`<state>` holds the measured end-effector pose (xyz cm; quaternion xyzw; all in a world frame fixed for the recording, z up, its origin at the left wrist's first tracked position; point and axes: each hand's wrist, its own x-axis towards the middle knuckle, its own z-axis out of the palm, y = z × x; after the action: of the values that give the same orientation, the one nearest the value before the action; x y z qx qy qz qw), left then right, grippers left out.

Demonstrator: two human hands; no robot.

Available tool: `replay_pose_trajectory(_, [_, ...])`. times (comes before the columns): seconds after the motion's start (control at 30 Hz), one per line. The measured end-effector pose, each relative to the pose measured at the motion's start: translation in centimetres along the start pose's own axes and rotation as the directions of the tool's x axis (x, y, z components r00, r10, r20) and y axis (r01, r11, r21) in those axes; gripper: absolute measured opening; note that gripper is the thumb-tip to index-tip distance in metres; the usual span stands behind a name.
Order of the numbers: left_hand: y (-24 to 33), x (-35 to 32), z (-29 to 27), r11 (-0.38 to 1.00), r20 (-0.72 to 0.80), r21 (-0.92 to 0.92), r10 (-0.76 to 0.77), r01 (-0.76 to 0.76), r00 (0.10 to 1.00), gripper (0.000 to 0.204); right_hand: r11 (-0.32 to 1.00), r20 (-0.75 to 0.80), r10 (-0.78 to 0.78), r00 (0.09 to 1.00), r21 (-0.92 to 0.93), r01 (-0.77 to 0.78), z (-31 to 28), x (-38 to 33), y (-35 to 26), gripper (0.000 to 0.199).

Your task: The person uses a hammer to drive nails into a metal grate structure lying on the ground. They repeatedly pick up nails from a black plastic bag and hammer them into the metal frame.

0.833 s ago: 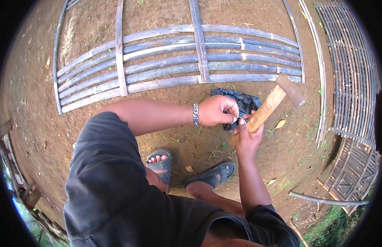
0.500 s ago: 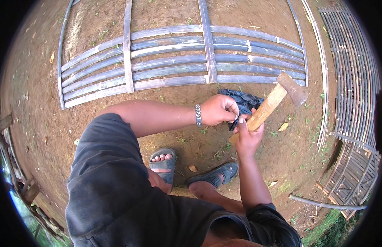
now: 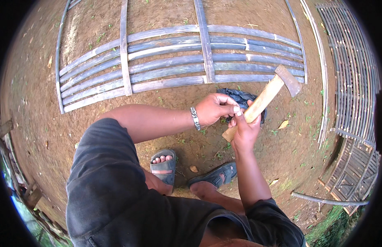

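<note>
Gripping the hatchet [image 3: 268,95] handle, right hand [image 3: 243,131] closed; left hand [image 3: 213,108] pinches beside it.

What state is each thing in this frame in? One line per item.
Wooden-handled hatchet: gripped, off the ground, head up and away.
Right hand: closed around the handle's lower end.
Left hand: fingers pinched together at the handle.
Grey split-bamboo panel: flat on the dirt, slats crossed by uprights.
Dark crumpled cloth: on the ground behind the hands.
Grey sandals: worn, feet planted.
</note>
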<state>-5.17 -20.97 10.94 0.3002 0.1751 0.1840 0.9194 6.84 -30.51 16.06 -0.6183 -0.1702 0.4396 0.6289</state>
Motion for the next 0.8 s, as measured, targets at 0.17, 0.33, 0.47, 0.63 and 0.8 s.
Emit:
replay_pose_trajectory(0.17, [0.5, 1.1, -0.5, 0.897, -0.273, 0.440, 0.175, -0.039, 0.946, 0.017, 0.998, -0.001, -0.024, 1.000, -0.066, 0.024, -0.4, 1.1, 0.2, 0.053])
replay_pose_trajectory(0.33, [5.3, 5.4, -6.0, 0.686, -0.472, 0.726, 0.449, 0.046, 0.759, 0.019, 0.989, 0.017, 0.060, 0.998, -0.139, -0.057, -1.2, 0.9, 0.6, 0.057])
replay_pose_trajectory(0.47, [6.2, 10.6, -10.7, 0.384, -0.330, 0.923, 0.770, 0.016, 0.547, 0.016, 0.967, 0.051, 0.151, 0.987, -0.214, -0.137, -2.1, 0.1, 1.6, 0.053])
replay_pose_trajectory(0.63, [5.4, 14.5, -12.2, 0.200, -0.171, 0.980, 0.802, 0.013, 0.573, 0.008, 0.951, 0.080, 0.253, 0.964, -0.203, -0.233, -1.9, -0.6, 2.2, 0.053])
replay_pose_trajectory(0.8, [3.3, 15.5, -13.5, 0.024, -0.098, 0.992, 0.782, 0.128, 0.615, 0.004, 0.923, 0.087, 0.321, 0.943, -0.253, -0.291, -2.1, 0.4, 2.2, 0.054])
